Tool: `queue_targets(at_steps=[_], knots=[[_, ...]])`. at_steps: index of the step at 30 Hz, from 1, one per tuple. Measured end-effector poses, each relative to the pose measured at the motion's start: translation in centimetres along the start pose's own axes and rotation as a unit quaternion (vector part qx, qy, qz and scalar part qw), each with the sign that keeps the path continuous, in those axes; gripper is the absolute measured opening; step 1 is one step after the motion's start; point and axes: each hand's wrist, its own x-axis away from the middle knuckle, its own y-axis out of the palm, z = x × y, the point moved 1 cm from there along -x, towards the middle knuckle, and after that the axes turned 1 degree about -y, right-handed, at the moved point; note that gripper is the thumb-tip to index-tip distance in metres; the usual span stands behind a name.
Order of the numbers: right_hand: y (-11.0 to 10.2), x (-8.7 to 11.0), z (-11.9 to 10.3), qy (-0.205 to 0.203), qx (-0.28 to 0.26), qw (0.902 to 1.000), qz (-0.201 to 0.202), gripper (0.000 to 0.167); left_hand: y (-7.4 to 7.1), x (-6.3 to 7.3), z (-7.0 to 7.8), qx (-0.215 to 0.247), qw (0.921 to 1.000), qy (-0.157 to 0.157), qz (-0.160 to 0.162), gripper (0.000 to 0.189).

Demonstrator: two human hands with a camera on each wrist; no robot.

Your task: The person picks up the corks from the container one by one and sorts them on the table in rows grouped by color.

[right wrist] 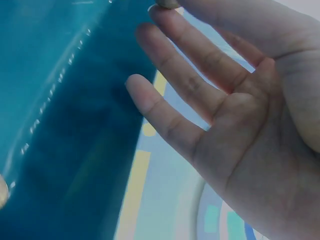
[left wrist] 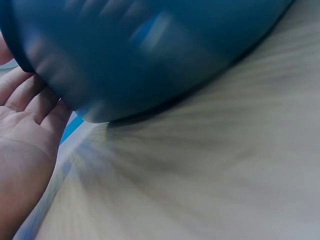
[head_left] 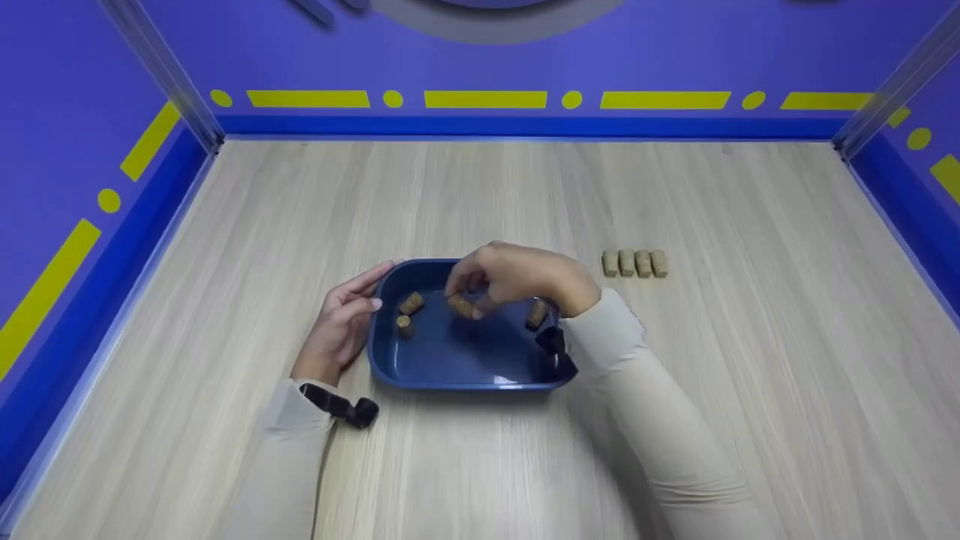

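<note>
A dark blue rectangular tray (head_left: pixel 450 360) stands on the table in the head view. My left hand (head_left: pixel 341 326) grips its left rim, thumb at the top edge and fingers along the outer wall; the left wrist view shows these fingers (left wrist: pixel 32 97) against the wall. Over the tray's middle, my right hand (head_left: pixel 517 277) pinches a cork (head_left: pixel 460 305) between thumb and fingertips. Only an edge of that cork (right wrist: pixel 167 3) shows in the right wrist view. Two corks lie inside at the left, a tilted cork (head_left: pixel 411 303) and an upright cork (head_left: pixel 404 326). Another cork (head_left: pixel 537 314) leans near the right wall.
Several corks (head_left: pixel 634 262) stand in a short row on the wooden table (head_left: pixel 750 360), right of the tray. Blue-purple panels (head_left: pixel 495 67) with yellow marks wall in the back and sides. Black straps with small cameras sit on both wrists.
</note>
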Motion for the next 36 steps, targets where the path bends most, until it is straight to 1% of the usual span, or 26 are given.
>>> queue_targets(at_steps=[4,10,15,22,27,36], knots=[[-0.6,0.8,0.3,-0.009,-0.012,0.9997,0.017,0.04,-0.1,0.0,0.0,0.003,1.0,0.001,-0.006,0.056],[-1.1,2.0,1.2,-0.018,-0.027,0.9986,0.041,0.039,-0.2,0.0,-0.1,0.004,1.0,0.002,-0.006,0.057],[-1.4,2.8,1.6,-0.016,-0.033,0.9976,0.059,0.038,-0.2,-0.1,-0.1,0.007,0.9999,0.004,-0.008,0.056],[-1.6,3.8,2.4,-0.001,-0.037,0.9959,0.082,0.037,-0.1,-0.1,-0.1,0.009,0.9999,0.002,-0.006,0.055],[-1.8,4.6,2.9,-0.003,-0.046,0.9938,0.101,0.036,-0.1,-0.1,-0.1,0.007,1.0,0.001,-0.004,0.056],[-2.0,6.2,4.1,0.011,-0.068,0.9885,0.135,0.037,0.0,0.0,-0.1,0.009,0.9999,-0.002,0.009,0.058]])
